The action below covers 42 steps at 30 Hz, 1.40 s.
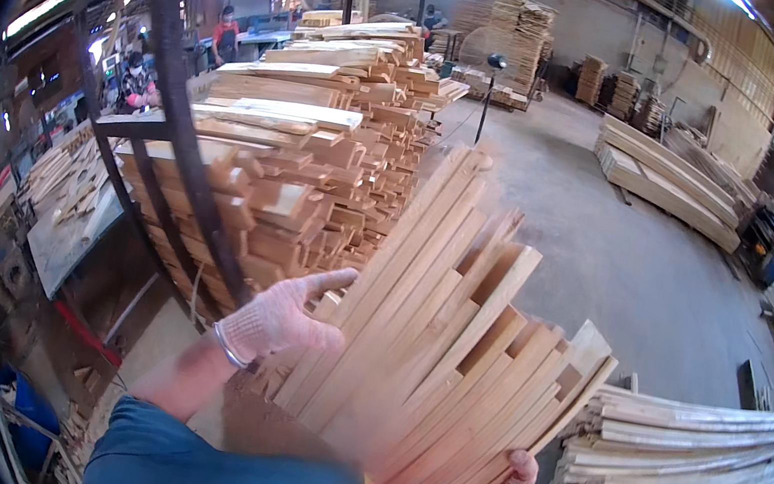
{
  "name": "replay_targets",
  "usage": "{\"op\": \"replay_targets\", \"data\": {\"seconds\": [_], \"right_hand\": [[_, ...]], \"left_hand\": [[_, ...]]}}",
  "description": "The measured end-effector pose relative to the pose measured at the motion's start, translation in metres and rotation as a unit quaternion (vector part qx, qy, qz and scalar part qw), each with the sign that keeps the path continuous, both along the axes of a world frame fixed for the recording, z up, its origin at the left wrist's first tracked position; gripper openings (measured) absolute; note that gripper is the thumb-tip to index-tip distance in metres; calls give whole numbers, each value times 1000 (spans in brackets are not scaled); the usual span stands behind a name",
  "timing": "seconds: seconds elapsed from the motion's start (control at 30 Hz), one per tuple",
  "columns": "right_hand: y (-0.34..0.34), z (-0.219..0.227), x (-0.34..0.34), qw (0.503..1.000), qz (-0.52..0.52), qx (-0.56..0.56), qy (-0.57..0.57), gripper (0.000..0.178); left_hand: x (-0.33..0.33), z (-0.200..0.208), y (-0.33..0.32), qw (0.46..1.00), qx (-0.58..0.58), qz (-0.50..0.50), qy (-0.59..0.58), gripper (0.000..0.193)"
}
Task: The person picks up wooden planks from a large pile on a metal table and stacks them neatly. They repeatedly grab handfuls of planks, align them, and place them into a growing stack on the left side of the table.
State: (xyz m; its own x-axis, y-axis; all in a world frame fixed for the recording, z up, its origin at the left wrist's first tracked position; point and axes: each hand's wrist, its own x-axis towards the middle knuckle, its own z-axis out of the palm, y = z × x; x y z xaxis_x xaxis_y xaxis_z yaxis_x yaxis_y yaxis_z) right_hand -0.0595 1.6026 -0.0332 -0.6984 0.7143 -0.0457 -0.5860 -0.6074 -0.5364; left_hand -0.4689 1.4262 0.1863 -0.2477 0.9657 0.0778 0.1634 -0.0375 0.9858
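Note:
I carry a fanned bundle of long pale wooden slats [435,351], slanting up and away from my chest. My left hand [284,317], in a knit glove with a metal bracelet at the wrist, rests with spread fingers against the bundle's left edge. My right hand [516,480], also gloved, grips the bundle's lower right end from underneath. Directly ahead on the left rises a tall stack of short wooden blocks and boards [309,159].
A dark metal rack frame [179,118] stands against the stack. A low pile of long slats [685,472] lies at my right. More timber piles [666,175] sit across the concrete floor. Other people [225,34] work at benches far left.

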Motion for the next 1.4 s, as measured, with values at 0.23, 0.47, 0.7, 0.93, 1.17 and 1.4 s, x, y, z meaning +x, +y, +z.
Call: {"op": "replay_targets", "data": {"seconds": [0.23,0.47,0.7,0.93,1.17,1.4], "right_hand": [[259,15,-82,997,41,64,12,92],[478,34,-106,999,24,23,29,96],[725,21,-121,997,28,53,48,102],[981,26,-179,995,94,32,17,92],[1233,-1,-260,993,82,81,-16,94],[1454,0,-280,991,7,106,-77,106]], "left_hand": [[-53,-11,200,997,43,60,20,96],[-108,6,479,999,28,-26,-11,99],[-118,5,732,997,33,-53,-48,100],[-132,5,908,993,22,104,-60,96],[-187,-15,1113,987,51,130,-76,93],[-271,-12,1388,998,36,40,-24,98]]}}
